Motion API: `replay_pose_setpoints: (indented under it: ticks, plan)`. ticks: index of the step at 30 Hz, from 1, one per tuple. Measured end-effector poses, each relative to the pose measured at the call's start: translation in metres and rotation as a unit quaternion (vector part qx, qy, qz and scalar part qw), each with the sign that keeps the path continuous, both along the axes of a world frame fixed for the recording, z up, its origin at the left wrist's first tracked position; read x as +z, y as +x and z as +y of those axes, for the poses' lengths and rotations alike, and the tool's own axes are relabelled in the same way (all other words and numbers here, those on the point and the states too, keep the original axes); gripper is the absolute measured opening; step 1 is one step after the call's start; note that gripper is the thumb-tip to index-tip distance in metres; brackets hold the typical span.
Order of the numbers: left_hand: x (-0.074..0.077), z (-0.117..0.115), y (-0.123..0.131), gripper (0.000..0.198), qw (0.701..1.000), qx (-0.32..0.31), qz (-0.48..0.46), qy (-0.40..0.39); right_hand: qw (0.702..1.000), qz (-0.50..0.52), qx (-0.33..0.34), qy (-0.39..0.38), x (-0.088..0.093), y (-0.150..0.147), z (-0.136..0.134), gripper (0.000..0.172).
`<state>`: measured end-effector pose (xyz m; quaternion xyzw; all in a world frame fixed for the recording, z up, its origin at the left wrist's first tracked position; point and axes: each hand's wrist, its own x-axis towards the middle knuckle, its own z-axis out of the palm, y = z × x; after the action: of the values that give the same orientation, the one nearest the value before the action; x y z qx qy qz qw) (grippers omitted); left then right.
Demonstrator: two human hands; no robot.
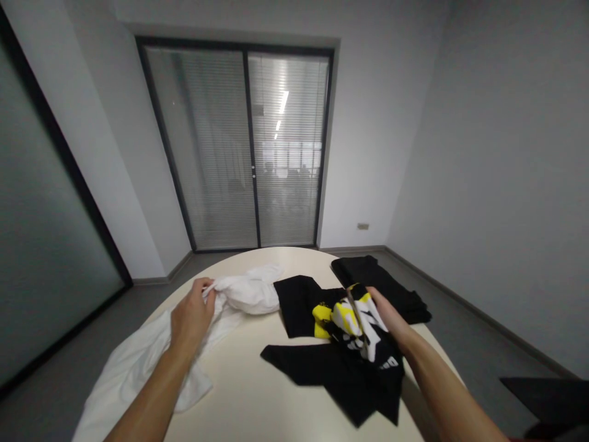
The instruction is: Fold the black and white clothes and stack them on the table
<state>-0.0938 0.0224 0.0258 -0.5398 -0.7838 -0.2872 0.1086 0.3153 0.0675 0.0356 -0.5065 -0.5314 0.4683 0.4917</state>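
On the left of the table, my left hand [196, 310] pinches a gathered edge of a white garment [248, 293], which trails down toward the near left edge. My right hand [386, 313] is at the right side of a black garment [299, 304] with a yellow and white print. The printed part is bunched up against that hand, and its fingers are mostly hidden behind the cloth. Black fabric from the same bundle spreads over the table toward me. White and black cloth meet near the middle of the table.
A round cream table [239, 393] carries the clothes. Folded black cloth [377, 285] lies at its far right edge. Beyond stands a glass partition [221, 153] with blinds. A dark object [547, 399], partly out of view, is at lower right.
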Motion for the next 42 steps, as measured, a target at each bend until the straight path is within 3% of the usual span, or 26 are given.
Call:
replay_pose_setpoints:
  ticks: [3, 5, 8, 10, 13, 15, 18, 22, 25, 29, 32, 34, 36, 39, 42]
  plan:
    - [0.002, 0.0, -0.012, 0.029, 0.994, 0.07, 0.016, 0.078, 0.971, -0.148, 0.185, -0.003, 0.001, -0.009, -0.011, 0.037]
    - [-0.004, 0.002, -0.019, 0.033, 0.996, 0.056, 0.059, 0.042, 0.938, -0.252, 0.237, 0.042, 0.003, -0.017, -0.018, 0.037]
    - [-0.017, 0.004, -0.018, 0.045, 0.992, 0.044, 0.085, -0.084, 0.891, -0.38, 0.234, 0.087, 0.003, -0.029, -0.03, 0.033]
    - [-0.024, 0.003, -0.012, 0.071, 0.986, 0.039, 0.052, -0.151, 0.866, -0.441, 0.201, 0.123, -0.003, -0.034, -0.036, 0.033]
    - [-0.033, -0.003, -0.004, 0.101, 0.972, -0.025, 0.03, -0.231, 0.849, -0.494, 0.126, 0.137, -0.021, -0.038, -0.037, 0.057]
    - [-0.036, -0.004, 0.0, 0.095, 0.964, -0.052, 0.061, -0.253, 0.853, -0.488, 0.131, 0.134, -0.033, -0.038, -0.032, 0.064]
    - [-0.039, 0.004, 0.003, 0.069, 0.968, -0.019, 0.1, -0.231, 0.853, -0.459, 0.197, 0.149, -0.041, -0.039, -0.025, 0.058]
    - [-0.042, 0.023, 0.004, 0.061, 0.978, 0.059, 0.094, -0.175, 0.841, -0.448, 0.255, 0.164, -0.035, -0.043, -0.024, 0.059]
    - [-0.046, 0.031, 0.002, 0.06, 0.984, 0.084, 0.088, -0.13, 0.841, -0.427, 0.283, 0.173, -0.028, -0.049, -0.03, 0.06]
    - [-0.045, 0.028, 0.006, 0.06, 0.989, 0.06, 0.119, -0.063, 0.837, -0.397, 0.349, 0.143, -0.016, -0.058, -0.04, 0.058]
    - [-0.035, 0.019, 0.022, 0.048, 0.988, -0.006, 0.155, -0.017, 0.855, -0.343, 0.376, 0.1, -0.009, -0.06, -0.042, 0.045]
    - [-0.028, 0.01, 0.04, 0.042, 0.988, -0.073, 0.133, -0.035, 0.886, -0.307, 0.336, 0.093, -0.01, -0.06, -0.04, 0.04]
    - [-0.026, 0.001, 0.058, 0.048, 0.985, -0.126, 0.087, -0.083, 0.91, -0.312, 0.246, 0.117, -0.016, -0.058, -0.035, 0.044]
    - [-0.035, -0.011, 0.081, 0.057, 0.975, -0.182, 0.052, -0.117, 0.909, -0.374, 0.136, 0.125, -0.029, -0.058, -0.028, 0.065]
    - [-0.049, -0.014, 0.091, 0.055, 0.954, -0.278, 0.022, -0.11, 0.914, -0.374, 0.131, 0.087, -0.038, -0.059, -0.024, 0.057]
